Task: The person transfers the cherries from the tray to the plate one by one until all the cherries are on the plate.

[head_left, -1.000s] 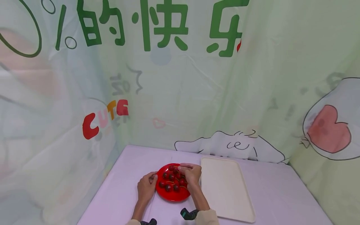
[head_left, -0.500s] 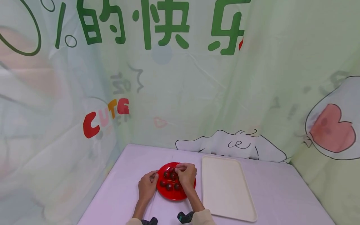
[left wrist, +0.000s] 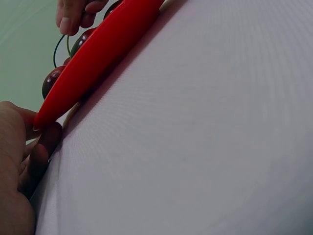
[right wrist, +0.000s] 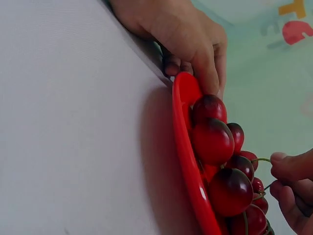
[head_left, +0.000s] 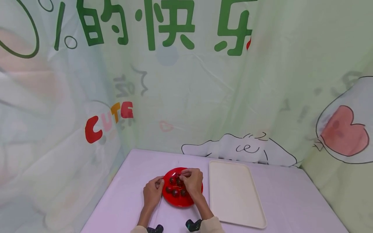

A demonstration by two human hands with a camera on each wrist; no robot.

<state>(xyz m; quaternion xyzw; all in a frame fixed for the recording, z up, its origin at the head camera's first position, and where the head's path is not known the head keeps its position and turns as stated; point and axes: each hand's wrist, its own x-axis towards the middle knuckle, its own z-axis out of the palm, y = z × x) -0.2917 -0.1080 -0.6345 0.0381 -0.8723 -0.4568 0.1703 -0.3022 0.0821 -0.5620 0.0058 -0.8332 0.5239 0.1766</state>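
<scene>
A round red plate (head_left: 182,204) bears several dark red cherries (head_left: 175,193) with thin green stems. My left hand (head_left: 152,193) grips the plate's left rim, thumb above and fingers below, as the left wrist view shows. Over the plate's right half is my right hand (head_left: 193,183), its thumb and index finger pinching a cherry stem (right wrist: 262,159). In the right wrist view that stem runs from a cherry low in the pile to the fingertips. Part of the pile and the plate's right side lie hidden under the right hand in the head view.
A cream rectangular tray (head_left: 236,194) lies just right of the plate on the table's lilac cloth (head_left: 291,200). Printed curtains (head_left: 186,97) hang behind and at both sides. Each wrist wears a black camera mount (head_left: 193,225).
My right hand has shifted left over the plate, from its right rim to above the cherries near the middle. My left hand keeps its hold on the rim.
</scene>
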